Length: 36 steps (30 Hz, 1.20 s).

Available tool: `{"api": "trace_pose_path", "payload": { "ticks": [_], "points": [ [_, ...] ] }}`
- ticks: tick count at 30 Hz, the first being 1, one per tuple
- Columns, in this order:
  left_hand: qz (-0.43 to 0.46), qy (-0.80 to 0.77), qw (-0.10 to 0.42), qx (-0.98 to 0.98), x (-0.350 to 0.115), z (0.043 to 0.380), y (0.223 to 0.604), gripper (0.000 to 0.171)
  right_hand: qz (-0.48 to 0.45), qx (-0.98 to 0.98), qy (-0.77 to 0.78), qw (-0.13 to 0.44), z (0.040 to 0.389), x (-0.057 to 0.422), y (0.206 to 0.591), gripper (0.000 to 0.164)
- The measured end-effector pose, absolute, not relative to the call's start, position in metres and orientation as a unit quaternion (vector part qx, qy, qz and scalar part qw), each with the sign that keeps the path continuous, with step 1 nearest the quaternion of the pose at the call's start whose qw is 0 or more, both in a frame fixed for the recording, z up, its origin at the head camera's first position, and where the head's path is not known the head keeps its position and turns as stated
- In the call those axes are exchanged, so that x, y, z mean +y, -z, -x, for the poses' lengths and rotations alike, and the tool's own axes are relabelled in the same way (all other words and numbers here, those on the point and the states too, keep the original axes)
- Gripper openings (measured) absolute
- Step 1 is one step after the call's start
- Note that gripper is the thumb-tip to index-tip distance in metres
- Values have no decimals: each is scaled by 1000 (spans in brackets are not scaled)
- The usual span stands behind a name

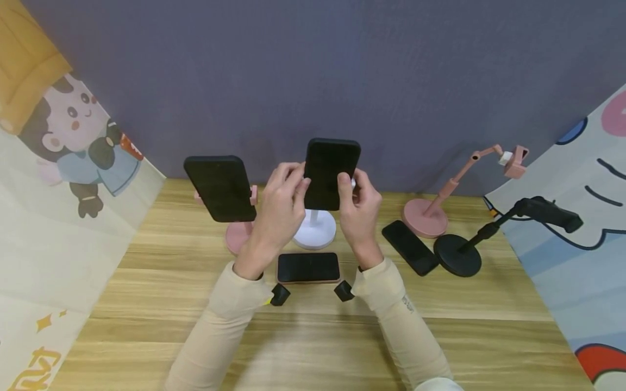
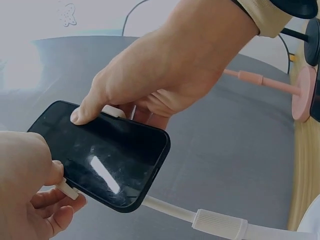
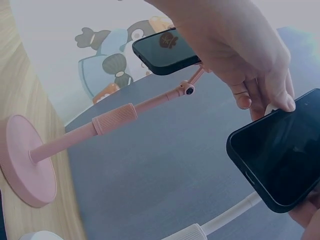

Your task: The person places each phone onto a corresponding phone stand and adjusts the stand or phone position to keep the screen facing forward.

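Both hands hold a black smartphone (image 1: 331,175) upright at a white phone stand (image 1: 315,231). My left hand (image 1: 281,198) grips the phone's left edge, with its fingers around a white clamp jaw (image 2: 67,189). On the opposite edge my right hand (image 1: 359,209) grips the phone, thumb flat on the screen and the other fingers behind it. Another white clamp part (image 2: 112,111) shows beside that thumb. The stand's white pole (image 2: 220,224) runs down from behind the phone. How firmly the clamp sits on the phone is hidden by the fingers.
To the left, a pink stand (image 1: 237,236) carries another phone (image 1: 220,189). A phone (image 1: 308,267) lies flat in front of the white stand. On the right are a phone (image 1: 409,247), a pink stand (image 1: 425,217) and a black stand (image 1: 458,255). A grey panel (image 1: 332,70) rises behind.
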<state>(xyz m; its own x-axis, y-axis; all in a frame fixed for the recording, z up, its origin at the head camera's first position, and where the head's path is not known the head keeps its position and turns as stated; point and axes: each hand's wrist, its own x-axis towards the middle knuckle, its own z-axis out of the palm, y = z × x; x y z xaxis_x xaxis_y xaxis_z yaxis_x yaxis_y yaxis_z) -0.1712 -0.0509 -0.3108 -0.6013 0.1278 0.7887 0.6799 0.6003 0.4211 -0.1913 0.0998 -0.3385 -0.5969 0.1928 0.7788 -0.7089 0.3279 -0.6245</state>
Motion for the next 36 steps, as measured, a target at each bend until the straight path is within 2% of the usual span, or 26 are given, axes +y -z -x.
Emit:
{"api": "trace_pose_path", "payload": {
  "ticks": [21, 29, 36],
  "points": [
    [238, 402, 343, -815, -54, 167, 307, 29, -183, -697, -554, 417, 186, 98, 340, 17],
    [224, 415, 335, -816, -51, 167, 308, 33, -200, -692, -577, 385, 187, 101, 340, 19],
    [213, 434, 296, -823, -50, 163, 316, 44, -219, -701, -577, 357, 171, 100, 324, 24]
  ]
}}
